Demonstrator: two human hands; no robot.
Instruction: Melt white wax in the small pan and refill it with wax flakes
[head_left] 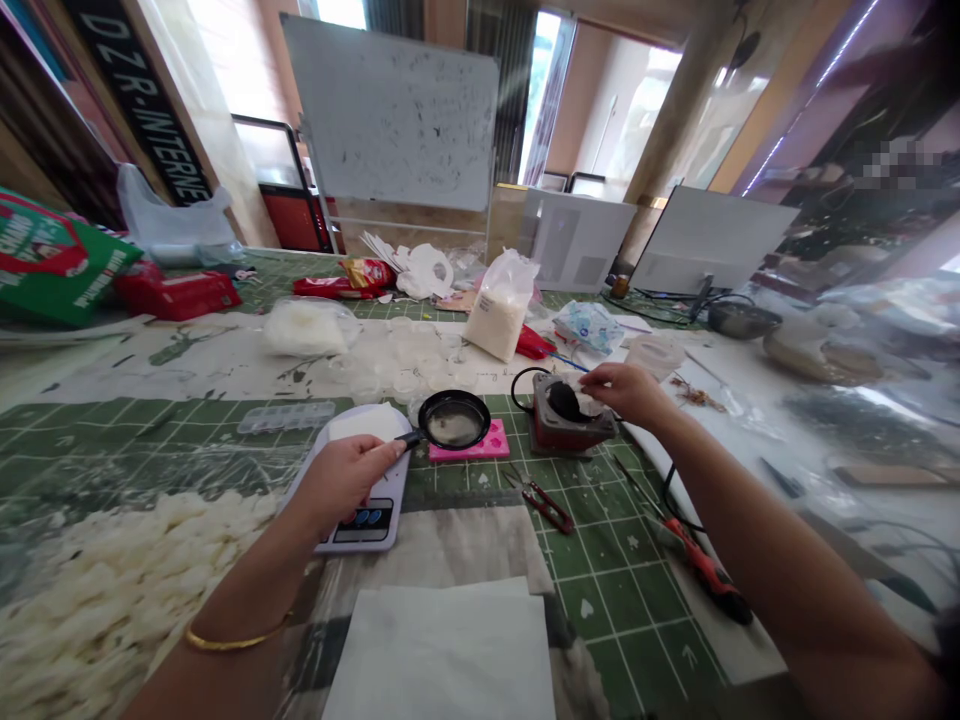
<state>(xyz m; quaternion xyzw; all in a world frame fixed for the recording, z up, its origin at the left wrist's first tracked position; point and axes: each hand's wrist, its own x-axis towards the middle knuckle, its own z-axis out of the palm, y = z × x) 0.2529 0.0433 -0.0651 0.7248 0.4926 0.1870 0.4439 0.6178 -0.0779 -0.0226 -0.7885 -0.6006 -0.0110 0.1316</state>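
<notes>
My left hand (341, 478) is closed round the handle of a small black pan (453, 419), which it holds above a pink mould (474, 446). Under that hand lies a white kitchen scale (367, 520). My right hand (626, 390) is pinched on a piece of white tissue or cloth (581, 400) that it presses against the black top of a small red-grey electric stove (571, 422). The stove's black cord loops behind it.
A heap of white wax flakes (97, 590) lies at the near left, a white sheet (442, 650) in front. Red snips (547, 503) and a red-handled tool (705, 570) lie on the green mat. Bags, plastic cups and boxes crowd the far table; a whiteboard (390, 110) stands behind.
</notes>
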